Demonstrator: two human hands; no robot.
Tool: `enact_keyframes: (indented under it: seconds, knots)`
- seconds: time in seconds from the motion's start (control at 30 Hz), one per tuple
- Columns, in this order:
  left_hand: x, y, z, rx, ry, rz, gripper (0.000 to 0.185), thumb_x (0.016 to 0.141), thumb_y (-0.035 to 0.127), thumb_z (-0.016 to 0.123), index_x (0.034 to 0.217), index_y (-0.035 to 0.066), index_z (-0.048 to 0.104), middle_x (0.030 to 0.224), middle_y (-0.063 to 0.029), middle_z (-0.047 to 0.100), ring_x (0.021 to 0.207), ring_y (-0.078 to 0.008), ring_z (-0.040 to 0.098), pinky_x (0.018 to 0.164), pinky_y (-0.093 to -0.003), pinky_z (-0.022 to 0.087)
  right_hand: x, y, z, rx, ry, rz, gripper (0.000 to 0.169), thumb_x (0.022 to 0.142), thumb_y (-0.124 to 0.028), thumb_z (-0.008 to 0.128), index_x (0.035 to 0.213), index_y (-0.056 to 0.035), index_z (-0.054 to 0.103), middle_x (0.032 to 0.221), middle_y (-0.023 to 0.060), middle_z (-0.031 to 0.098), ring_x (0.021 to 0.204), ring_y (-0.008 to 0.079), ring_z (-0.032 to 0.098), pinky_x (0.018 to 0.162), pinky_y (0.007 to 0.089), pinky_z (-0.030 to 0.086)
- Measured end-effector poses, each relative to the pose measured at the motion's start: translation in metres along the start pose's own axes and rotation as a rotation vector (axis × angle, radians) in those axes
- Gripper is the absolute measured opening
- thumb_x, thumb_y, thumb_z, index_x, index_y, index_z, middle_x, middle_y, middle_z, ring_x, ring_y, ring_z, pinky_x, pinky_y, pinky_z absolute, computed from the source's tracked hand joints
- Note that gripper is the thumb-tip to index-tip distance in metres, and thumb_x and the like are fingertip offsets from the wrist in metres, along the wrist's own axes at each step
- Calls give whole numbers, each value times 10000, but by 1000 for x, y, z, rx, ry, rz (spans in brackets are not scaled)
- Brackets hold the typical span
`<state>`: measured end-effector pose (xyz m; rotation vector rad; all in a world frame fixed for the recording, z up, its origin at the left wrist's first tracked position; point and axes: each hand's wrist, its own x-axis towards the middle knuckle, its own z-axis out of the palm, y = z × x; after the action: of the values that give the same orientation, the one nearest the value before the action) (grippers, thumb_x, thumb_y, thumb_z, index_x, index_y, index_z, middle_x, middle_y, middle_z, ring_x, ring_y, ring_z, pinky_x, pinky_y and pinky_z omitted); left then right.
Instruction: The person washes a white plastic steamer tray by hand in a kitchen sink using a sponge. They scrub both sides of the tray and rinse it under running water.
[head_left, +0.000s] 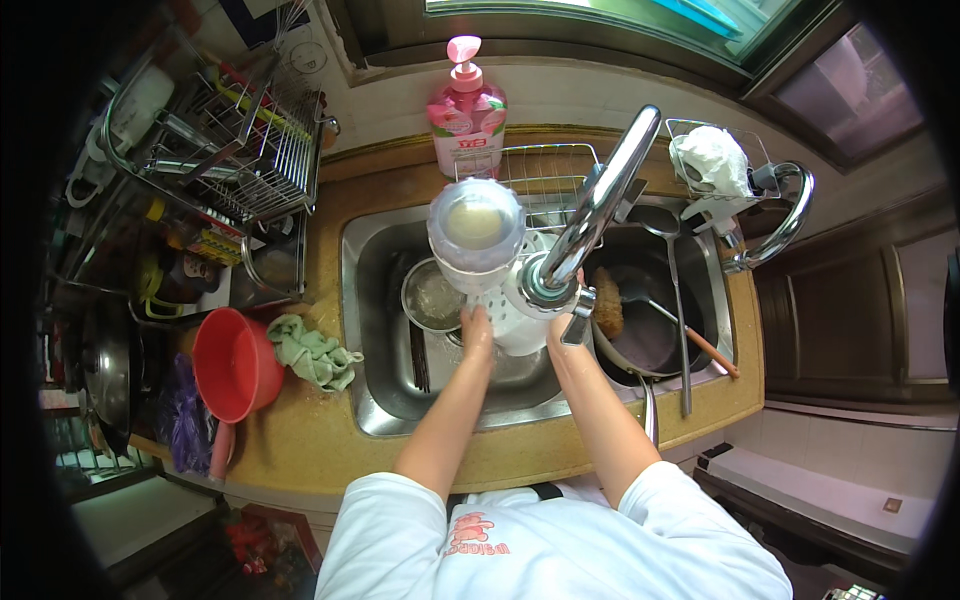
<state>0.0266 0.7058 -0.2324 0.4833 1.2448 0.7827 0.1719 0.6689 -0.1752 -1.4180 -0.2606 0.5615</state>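
Observation:
Both my hands reach into the left basin of a stainless steel sink (377, 411), under a chrome faucet with a filter housing (475, 225). A white perforated plastic basket or colander (523, 336) lies between them. My left hand (477, 324) touches its left side, with the fingers partly visible and no clear grip to be seen. My right hand (564, 330) is at its right side, largely hidden behind the faucet and its lever. Left of my left hand is a round metal bowl or strainer (433, 295), and dark chopsticks (420, 358) lie below that.
The right basin holds a pan (637, 341), a brown loofah-like scrubber (607, 304) and a long metal ladle (679, 322). On the counter are a red plastic dipper (234, 365), a green cloth (313, 352) and a pink pump bottle (468, 124). A wire dish rack (281, 165) stands left.

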Motion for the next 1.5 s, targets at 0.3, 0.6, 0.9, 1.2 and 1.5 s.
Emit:
enact_keyframes:
  seconds: [0.3,0.6,0.9,1.2,1.5]
  knots:
    - [-85,43,35,688,-174,666,340,852,186,476,1149,27,523,1226,-242,468,1157,-382,420,978,-436,305,-51,-35,35,-130,65,54,335,902,-328,478,890,-3,560,828,66,593,744,132,481,692,305,407]
    - [-48,96,126,1295,-751,878,319,790,239,581,1063,76,556,995,-143,598,951,-296,560,823,-382,428,-71,-28,1,87,-495,365,282,863,-230,536,1085,-57,553,1029,22,580,918,130,520,801,301,413]
    - [-10,104,58,1389,-564,724,355,791,272,565,1096,92,549,1011,-149,598,969,-303,560,830,-384,431,-28,-4,0,589,-439,974,290,870,-287,510,1096,-107,533,1071,42,564,978,210,539,855,364,449]
    - [-64,147,-63,1124,2,114,543,742,239,478,1262,104,395,1050,-214,591,931,-345,601,676,-425,525,-15,-28,109,-885,-1019,39,112,813,-208,546,757,-112,535,549,2,441,435,138,399,389,261,287]
    - [-72,125,-80,441,-70,-84,549,748,107,463,1271,46,308,1110,-177,499,844,-286,602,492,-392,543,-7,-74,88,-1008,-1058,-601,88,787,-183,546,772,-100,569,637,39,520,580,210,503,537,287,389]
